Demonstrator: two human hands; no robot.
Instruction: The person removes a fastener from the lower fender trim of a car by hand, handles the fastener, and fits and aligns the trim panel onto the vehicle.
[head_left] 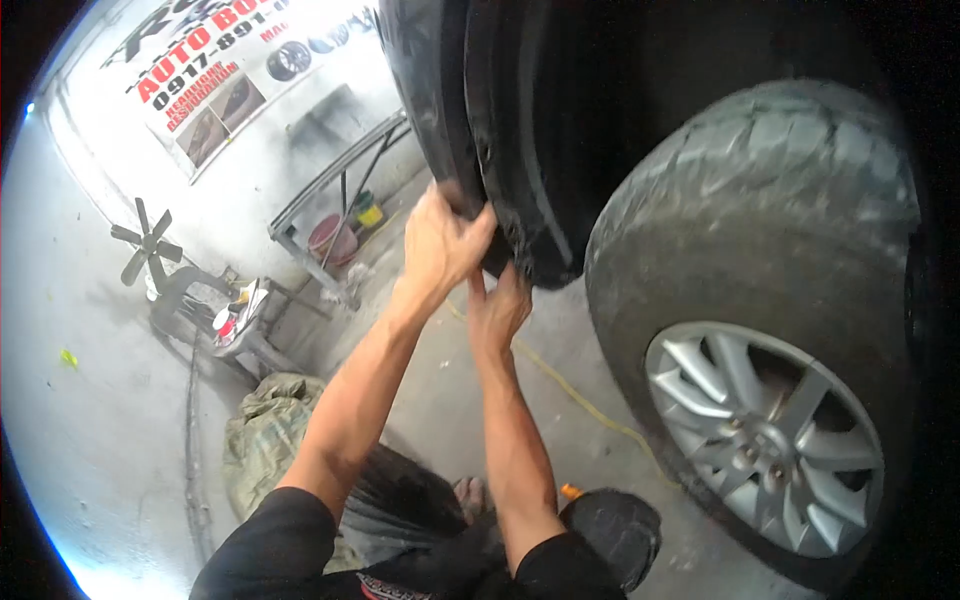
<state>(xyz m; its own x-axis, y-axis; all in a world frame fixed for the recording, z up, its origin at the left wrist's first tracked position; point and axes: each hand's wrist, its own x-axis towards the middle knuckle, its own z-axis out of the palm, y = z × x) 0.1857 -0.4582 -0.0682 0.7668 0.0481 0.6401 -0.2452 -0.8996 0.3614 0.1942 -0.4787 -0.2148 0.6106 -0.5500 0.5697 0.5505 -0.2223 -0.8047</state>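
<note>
Both hands are raised to the lower end of a black bumper panel (435, 110), beside the black wheel-arch liner (530, 190). My left hand (442, 238) grips the panel's bottom edge, its thumb pointing toward the liner. Lower and to the right, my right hand (500, 308) pinches the underside where panel and liner meet; its fingertips are partly hidden there. To the right stands a large tire (700, 230) with a silver alloy wheel (765, 440).
A plastic chair (190, 300) with small items and a fan (147, 243) stand at the left. Behind are a metal frame table (335, 175) and buckets (330, 240). A yellow hose (580, 400) crosses the floor; a crumpled cover (265, 430) lies lower left.
</note>
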